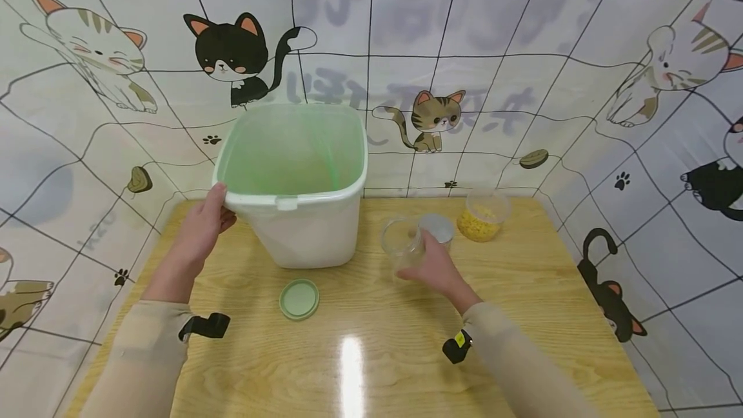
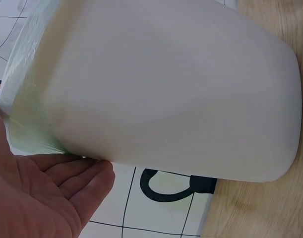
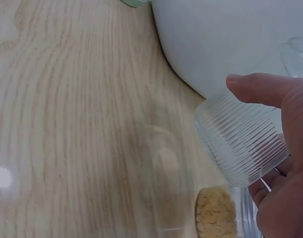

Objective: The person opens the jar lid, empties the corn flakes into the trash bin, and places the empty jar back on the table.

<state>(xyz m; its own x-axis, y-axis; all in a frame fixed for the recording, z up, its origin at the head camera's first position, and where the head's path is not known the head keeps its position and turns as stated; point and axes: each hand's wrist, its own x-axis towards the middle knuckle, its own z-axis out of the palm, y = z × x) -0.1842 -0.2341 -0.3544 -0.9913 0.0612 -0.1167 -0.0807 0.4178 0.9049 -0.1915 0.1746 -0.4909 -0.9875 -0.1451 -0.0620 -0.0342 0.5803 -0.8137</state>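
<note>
A white trash bin, lined with a thin green bag, stands on the left part of the table. My left hand holds its near left rim, thumb over the edge; in the left wrist view the left fingers lie against the outside below the bag's edge. My right hand grips a clear ribbed glass jar between thumb and fingers, and I see nothing inside it. The jar is tilted, its base off the table in the right wrist view. Left of it lies a round pale green lid.
Just behind my right hand stands a jar with a grey lid. A clear tub of yellow bits is further right. The wooden table is enclosed at the back and sides by a cat-printed sheet.
</note>
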